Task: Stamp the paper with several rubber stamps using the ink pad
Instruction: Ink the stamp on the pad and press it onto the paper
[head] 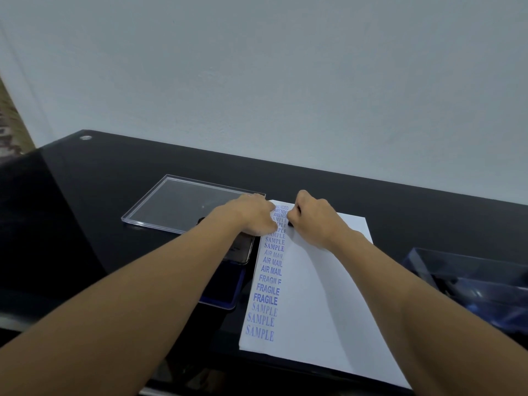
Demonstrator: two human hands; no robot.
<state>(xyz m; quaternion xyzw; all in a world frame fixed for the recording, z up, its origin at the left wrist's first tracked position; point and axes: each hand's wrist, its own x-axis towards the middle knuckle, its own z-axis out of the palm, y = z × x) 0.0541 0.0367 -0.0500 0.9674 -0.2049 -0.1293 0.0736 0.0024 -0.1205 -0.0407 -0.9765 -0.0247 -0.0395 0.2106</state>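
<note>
A flat white sheet of paper [328, 295] is laid on a glossy black table [114, 167], its near edge close to the table's near rim. A column of blue printed words (SAMPLE, FRAGILE, AIR MAIL, AMENDED) is carried along its left margin. The rest of the sheet is left blank to the right.

Just left of the paper, an ink pad [225, 290] is seen open, with a dark blue pad and a rounded grey lid, partly covered by the left forearm. Farther left a clear, hard-edged rectangular plastic tray [183, 201] is set. At the right edge a translucent blue box [471, 275] holding dark items is placed well apart from the paper.

The left hand [251, 215] is laid flat, fingers straight, on the paper's far left corner. The right hand [317, 218] is curled around a small dark stamp [290, 223], which is pressed onto the sheet at the far end, just right of the column and beside the left fingertips.
</note>
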